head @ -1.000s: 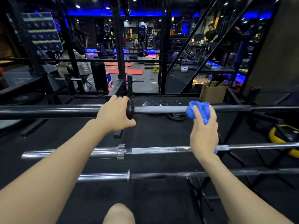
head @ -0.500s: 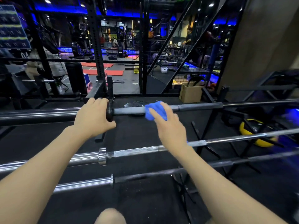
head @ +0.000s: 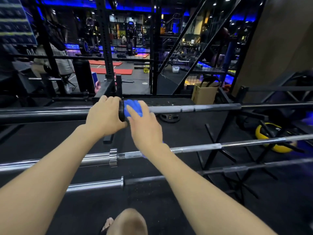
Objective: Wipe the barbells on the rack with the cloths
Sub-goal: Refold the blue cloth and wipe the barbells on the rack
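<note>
1. Head camera view, looking down past two bare forearms at three barbells lying level across a black rack (head: 218,146)
2. The top barbell (head: 194,108) is dark, and sits farthest from the person
3. The left hand (head: 105,116) grips the thick sleeve of this top barbell, fingers curled over it, just left of the black collar (head: 121,111)
4. The right hand (head: 144,126) holds a blue cloth (head: 133,108) against the shaft of the same barbell, directly right of the collar; its fingers lie over the cloth, with the thumb below
5. The two hands nearly touch, with only the collar between them
6. A middle barbell (head: 194,148), bright chrome, runs below the wrists
7. A lower barbell (head: 94,184) lies nearest the person, chrome at the left end and dark along the shaft
8. A yellow and black round weight (head: 264,131) sits on the floor at the right, behind the rack
9. A cardboard box (head: 204,94) stands beyond the top barbell
10. A bare knee (head: 128,221) shows at the bottom edge
</note>
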